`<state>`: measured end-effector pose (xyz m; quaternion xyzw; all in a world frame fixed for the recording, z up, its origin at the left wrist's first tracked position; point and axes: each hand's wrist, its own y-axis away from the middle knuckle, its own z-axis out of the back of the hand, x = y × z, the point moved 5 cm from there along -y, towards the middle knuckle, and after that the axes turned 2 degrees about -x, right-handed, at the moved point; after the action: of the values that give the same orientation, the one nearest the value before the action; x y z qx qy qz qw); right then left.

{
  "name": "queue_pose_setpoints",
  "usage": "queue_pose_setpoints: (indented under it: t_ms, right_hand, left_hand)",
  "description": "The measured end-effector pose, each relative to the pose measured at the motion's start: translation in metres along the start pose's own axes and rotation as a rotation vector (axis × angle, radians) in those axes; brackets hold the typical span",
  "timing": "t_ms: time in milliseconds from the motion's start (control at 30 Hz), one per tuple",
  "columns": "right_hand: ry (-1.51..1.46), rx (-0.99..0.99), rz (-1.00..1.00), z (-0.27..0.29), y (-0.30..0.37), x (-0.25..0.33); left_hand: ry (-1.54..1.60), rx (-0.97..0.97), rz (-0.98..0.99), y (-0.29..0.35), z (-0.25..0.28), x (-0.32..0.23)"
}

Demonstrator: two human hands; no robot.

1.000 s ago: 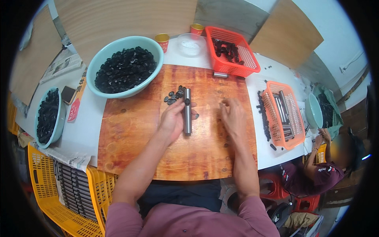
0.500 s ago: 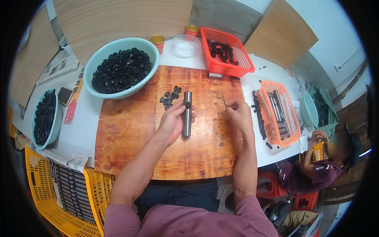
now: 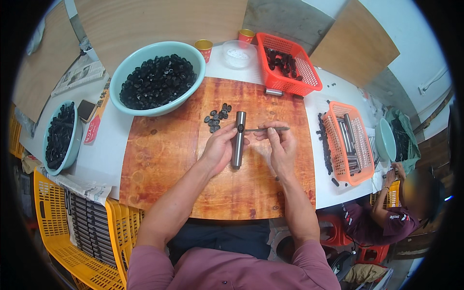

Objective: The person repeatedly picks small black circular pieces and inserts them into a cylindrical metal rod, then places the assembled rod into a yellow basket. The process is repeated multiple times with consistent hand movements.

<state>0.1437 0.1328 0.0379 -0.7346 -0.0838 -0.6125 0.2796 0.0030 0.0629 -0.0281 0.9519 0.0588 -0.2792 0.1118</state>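
Observation:
A shiny metal tube [image 3: 238,150] stands almost lengthwise before me, gripped near its upper part by my left hand [image 3: 219,150]. In its side sits a small black oval piece [image 3: 240,128]. My right hand [image 3: 282,146] pinches a thin dark rod-like tool [image 3: 276,129], held level, its left end at the tube beside the black piece. Whether the tip touches the piece I cannot tell. Just beyond my left hand, several loose black oval pieces [image 3: 215,123] lie on the wooden board [image 3: 164,169].
A light green basin [image 3: 193,92] heaped with black pieces stands far left; a smaller basin [image 3: 72,150] is nearer. A red basket [image 3: 309,84] stands at the back, an orange basket [image 3: 362,176] of metal tubes at right. A yellow crate [image 3: 50,193] is lower left. A co-worker [image 3: 382,222] sits at right.
My right hand has moved left, bringing the thin tool from upright to level against the tube. The left hand still holds the tube, now slightly tilted. The whole view has shifted a little.

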Motion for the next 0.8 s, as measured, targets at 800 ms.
queue_pose_setpoints:
  t_ms: [800]
  right_hand:
    - [0.293, -0.057, 0.158, -0.01, 0.008, -0.002]
  left_hand:
    - [-0.163, 0.009, -0.044, 0.002, -0.004, 0.002]
